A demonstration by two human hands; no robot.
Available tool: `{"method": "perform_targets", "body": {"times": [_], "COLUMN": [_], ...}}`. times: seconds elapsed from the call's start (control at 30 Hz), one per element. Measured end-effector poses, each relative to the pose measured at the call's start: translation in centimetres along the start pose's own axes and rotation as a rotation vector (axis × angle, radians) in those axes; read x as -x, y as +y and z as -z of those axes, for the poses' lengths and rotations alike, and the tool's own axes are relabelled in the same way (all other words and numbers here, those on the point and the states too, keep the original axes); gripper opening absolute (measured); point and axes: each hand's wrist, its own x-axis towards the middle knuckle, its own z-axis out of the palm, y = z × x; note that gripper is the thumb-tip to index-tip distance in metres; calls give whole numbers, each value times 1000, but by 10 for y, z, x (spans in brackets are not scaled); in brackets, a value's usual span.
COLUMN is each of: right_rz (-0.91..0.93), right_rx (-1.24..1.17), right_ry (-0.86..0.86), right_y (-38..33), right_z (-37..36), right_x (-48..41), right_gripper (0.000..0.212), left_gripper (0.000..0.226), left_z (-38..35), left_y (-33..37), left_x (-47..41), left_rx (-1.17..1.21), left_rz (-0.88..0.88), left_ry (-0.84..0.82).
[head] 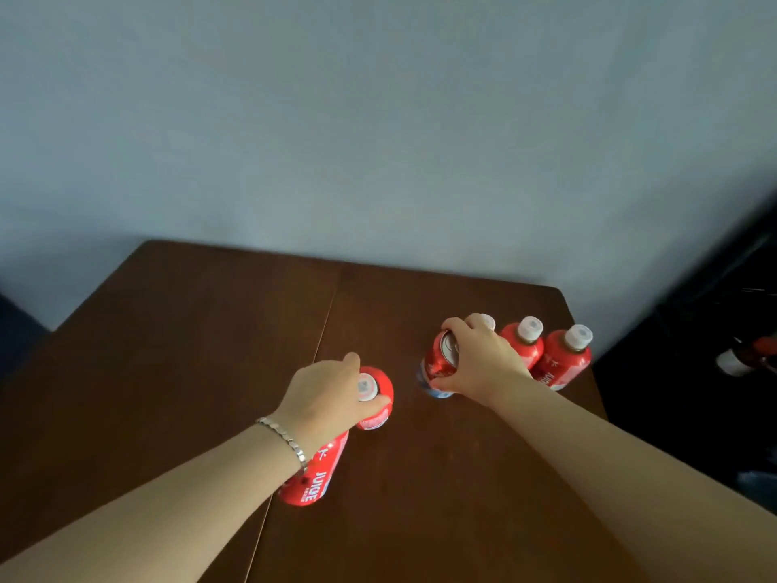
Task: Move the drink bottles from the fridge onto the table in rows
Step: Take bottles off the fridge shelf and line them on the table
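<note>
The brown surface is bare across its left half and ends at a pale wall; its right edge lies just beside the row of bottles. A red white-capped bottle at lower centre is clasped by the left grip. A red can is clasped by the right grip. Two red bottles stand at right; a third is mostly hidden behind the hand. A bottle marked JUICE is partly covered by the left wrist.

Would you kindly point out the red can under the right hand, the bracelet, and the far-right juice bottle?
red can (439,359): head view, on its red side wall below the rim.
bracelet (286,440): head view, on the metal links across the left wrist.
far-right juice bottle (563,361): head view, on its red body.
</note>
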Motion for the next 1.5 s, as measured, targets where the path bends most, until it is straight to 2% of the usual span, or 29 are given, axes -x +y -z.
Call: {"method": "perform_targets", "body": {"times": [0.2,0.33,0.47,0.53,0.67,0.77,0.83,0.9,0.97,1.03,1.13,1.2,1.23,1.27,1.33,1.37,1.43,1.5], "right_rz": [-12,-54,-45,0,58,53,50,15,-29,-75,-156,-228,-275,-328,-405,-422,-432,-420], "right_rx": [203,273,259,208,39,-28,-123,-273,-393,-442,-435,-465,-506,-547,-597,-610,-660,-727], "right_ry": [-66,-54,-21,4,181,147,42,-117,-202,-153,-42,11,38,65,103,111,116,129], "right_y": [-3,5,12,14,13,5,-4,-15,-28,-37,-38,-36,-36,-36,-40,-42,-47,-49], "right_z": [-26,-52,-62,-63,-71,-84,-95,-106,-117,-126,-135,-139,-140,-141,-143,-144,-147,-150], "right_x": [-71,-85,-84,-75,-43,-20,-9,-2,1,3,5,5,4,2,-3,-7,-13,-18], "right_gripper": [76,73,101,104,73,62,66,81,94,95,85,81,81,82,84,86,88,87], "left_gripper": [60,53,44,45,46,56,57,49,43,42,41,32,31,37,57,60,57,52], "left_z": [-25,-33,-37,-36,-37,-36,-38,-41,-42,-39,-29,-25,-26,-27,-30,-34,-39,-43], "left_y": [-7,-4,2,6,10,5,0,-2,3,11,20,17,13,9,5,6,12,16], "left_x": [-60,-85,-103,-110,-118,-102,-83,-63,-48,-40,-36,-44,-51,-59,-77,-85,-97,-104], "left_rx": [-54,-60,34,50,46,104,186,257,317,406,543,615,678,760,930,991,1030,963], "left_rz": [-38,-39,-9,-17,-44,-30,3,14,-23,-54,-84,-45,42,160,358,393,352,289], "left_ry": [-73,-76,-64,-75,-63,-19,28,92,120,95,21,139,192,172,-78,-192,-296,-306]}}
